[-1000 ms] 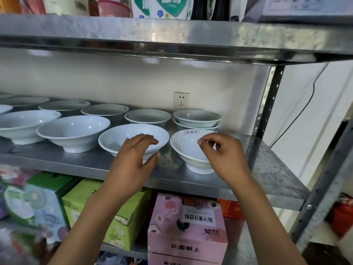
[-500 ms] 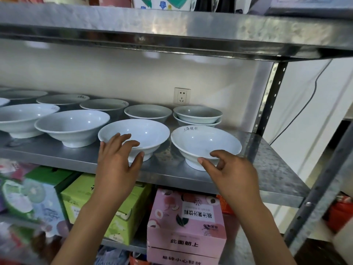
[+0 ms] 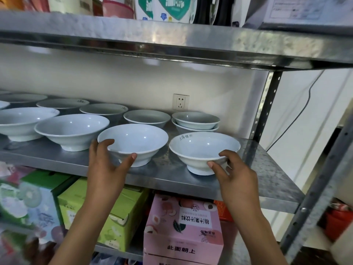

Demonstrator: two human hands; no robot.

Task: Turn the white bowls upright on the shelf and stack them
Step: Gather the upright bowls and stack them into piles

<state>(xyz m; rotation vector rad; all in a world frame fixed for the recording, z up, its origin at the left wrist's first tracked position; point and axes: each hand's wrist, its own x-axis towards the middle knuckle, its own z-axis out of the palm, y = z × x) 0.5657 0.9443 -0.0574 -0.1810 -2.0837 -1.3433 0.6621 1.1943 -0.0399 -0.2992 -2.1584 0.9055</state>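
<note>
Right hand (image 3: 236, 178) pinches the near rim of the front-right bowl (image 3: 204, 150), thumb beneath the lip and fingers curled over it. Left hand (image 3: 106, 165) cups the near wall of the front-centre bowl (image 3: 133, 141), thumb on its right flank and fingers hooked over the left rim. Both bowls stand upright on the shelf (image 3: 267, 175), just left of the wall socket (image 3: 180, 102) line and nearer the viewer.

Recommended procedure, judged from this position: lift one gripped bowl straight up until its foot clears the neighbouring rim, centre it over the other, then lower it level so the foot seats inside. Keep fingers outside the receiving rim. Glazed surfaces will likely slide; an off-centre release could tip the stack toward the open front edge.

Count: the front row shows four full bowls, with a sliver of another at the left margin. The rear row shows four single bowls plus one stack of two (image 3: 195, 122) directly below the socket. All visible bowls sit upright. Further items left of frame cannot be counted.
</note>
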